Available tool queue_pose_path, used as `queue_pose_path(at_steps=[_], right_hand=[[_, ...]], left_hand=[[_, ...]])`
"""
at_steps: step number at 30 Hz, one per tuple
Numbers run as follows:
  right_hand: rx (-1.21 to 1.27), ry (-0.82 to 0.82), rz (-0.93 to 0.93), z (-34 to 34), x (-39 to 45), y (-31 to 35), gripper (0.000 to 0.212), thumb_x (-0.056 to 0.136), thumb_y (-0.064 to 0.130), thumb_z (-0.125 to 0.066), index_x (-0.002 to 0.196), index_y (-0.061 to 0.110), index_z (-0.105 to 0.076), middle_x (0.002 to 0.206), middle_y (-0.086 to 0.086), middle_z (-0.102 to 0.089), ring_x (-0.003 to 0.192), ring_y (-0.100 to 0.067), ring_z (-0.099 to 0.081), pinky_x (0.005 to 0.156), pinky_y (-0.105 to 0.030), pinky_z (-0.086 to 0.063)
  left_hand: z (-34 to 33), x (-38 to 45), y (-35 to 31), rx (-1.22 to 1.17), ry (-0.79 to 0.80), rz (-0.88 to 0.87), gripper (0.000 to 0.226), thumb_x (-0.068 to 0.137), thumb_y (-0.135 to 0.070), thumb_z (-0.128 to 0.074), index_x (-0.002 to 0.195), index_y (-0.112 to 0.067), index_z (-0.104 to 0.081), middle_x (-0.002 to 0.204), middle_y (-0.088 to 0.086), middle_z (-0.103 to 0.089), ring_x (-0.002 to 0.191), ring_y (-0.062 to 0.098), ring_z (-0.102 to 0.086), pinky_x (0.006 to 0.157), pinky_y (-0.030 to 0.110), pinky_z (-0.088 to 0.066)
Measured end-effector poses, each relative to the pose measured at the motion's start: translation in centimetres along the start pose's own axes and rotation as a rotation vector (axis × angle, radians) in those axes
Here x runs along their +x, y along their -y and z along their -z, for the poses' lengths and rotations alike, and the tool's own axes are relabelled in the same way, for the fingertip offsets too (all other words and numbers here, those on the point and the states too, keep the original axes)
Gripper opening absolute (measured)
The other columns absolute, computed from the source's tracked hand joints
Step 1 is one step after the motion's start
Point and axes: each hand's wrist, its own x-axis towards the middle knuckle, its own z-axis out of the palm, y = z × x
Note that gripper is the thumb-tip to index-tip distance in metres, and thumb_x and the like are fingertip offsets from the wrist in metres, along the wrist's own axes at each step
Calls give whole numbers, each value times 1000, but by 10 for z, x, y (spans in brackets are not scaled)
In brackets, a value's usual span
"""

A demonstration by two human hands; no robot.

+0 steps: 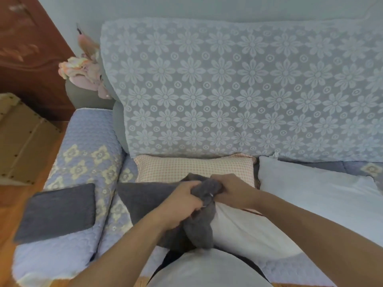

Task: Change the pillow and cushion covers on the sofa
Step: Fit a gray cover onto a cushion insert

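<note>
Head view: both hands, left (182, 200) and right (232, 190), grip the bunched grey cover (204, 210) over the white pillow (248, 230).

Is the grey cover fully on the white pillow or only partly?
Only partly. Grey cover is bunched at one end, gripped by both hands; most of the white pillow is bare.

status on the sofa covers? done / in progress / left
Done: nothing clearly finished; a folded grey cover lies on the armrest. In progress: left hand and right hand grip the bunched grey cover at the end of a white pillow. Left: bare white pillow, possibly the checked cushion.
</note>
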Motion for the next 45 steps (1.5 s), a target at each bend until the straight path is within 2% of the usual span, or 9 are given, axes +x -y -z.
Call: queue_pose_path(at_steps=[5, 9, 14, 19, 25, 31, 35, 41, 45], right_hand=[[91, -637, -157, 66, 16, 46, 21, 84, 38, -60, 91, 18, -61, 79, 10, -62, 74, -4, -58, 63, -22, -42], [180, -566, -188, 81, 19, 53, 15, 93, 26, -61, 96, 11, -65, 74, 7, -58, 69, -9, -55, 69, -33, -45], [-68, -346, -435, 28, 9, -10, 30, 87, 36, -68, 102, 12, -57, 96, -4, -63, 89, -27, -62, 79, -39, -54], [-361, -773, -216, 20, -14, -28, 80, 77, 36, -75, 145, 17, -37, 154, -11, -26, 129, -31, -43, 99, -40, -47], [-503, -726, 429, 51, -31, -36, 18, 90, 16, -58, 100, 9, -71, 107, -1, -69, 107, -20, -59, 100, -41, -44], [-65, -241, 78, 67, -13, 0, 31, 83, 45, -45, 84, 15, -54, 77, 9, -56, 66, 0, -51, 61, -21, -39], [-32, -119, 42, 102, 20, 12, 32, 83, 26, -71, 115, 20, -64, 106, 16, -64, 97, -3, -62, 84, -21, -50], [205, -127, -226, 134, 46, 7, 26, 90, 19, -70, 92, -7, -66, 73, -18, -58, 65, -23, -51, 59, -36, -41], [370, -81, -237, 129, 47, 10, 32, 87, 24, -69, 106, -1, -67, 85, -25, -62, 74, -28, -53, 67, -43, -42]], left_hand=[[13, 20, -101, 249, -527, -436, 7, 85, -1, -61, 84, -8, -57, 82, -1, -58, 72, 9, -53, 63, 28, -40], [3, 52, -89, 775, -937, -569, 27, 81, -17, -68, 106, -19, -58, 122, 4, -47, 106, 22, -46, 73, 34, -46], [-15, 70, -16, 357, -712, -239, 15, 91, -15, -55, 88, -26, -63, 82, -5, -66, 81, 22, -66, 68, 38, -53], [-55, 65, -32, 182, -354, -434, 18, 90, -14, -59, 95, -26, -72, 88, -11, -73, 85, 6, -67, 79, 34, -57], [-38, 65, -18, 549, -365, -527, 18, 86, -18, -67, 75, -24, -54, 65, -11, -58, 62, 9, -55, 59, 30, -44], [-8, 80, -26, 556, -651, -452, 25, 83, -9, -61, 70, -22, -45, 68, -11, -50, 63, 12, -50, 58, 29, -39], [15, 96, -73, 172, -306, -200, 11, 84, -16, -70, 88, -12, -61, 85, 9, -69, 80, 20, -65, 78, 42, -55], [46, 105, -108, 355, 79, -11, 31, 80, -42, -82, 104, -23, -76, 99, -4, -78, 99, 14, -73, 93, 32, -56], [46, 112, -91, 696, -341, -271, 10, 85, -14, -71, 88, -15, -61, 86, 0, -63, 82, 20, -62, 73, 38, -53]])
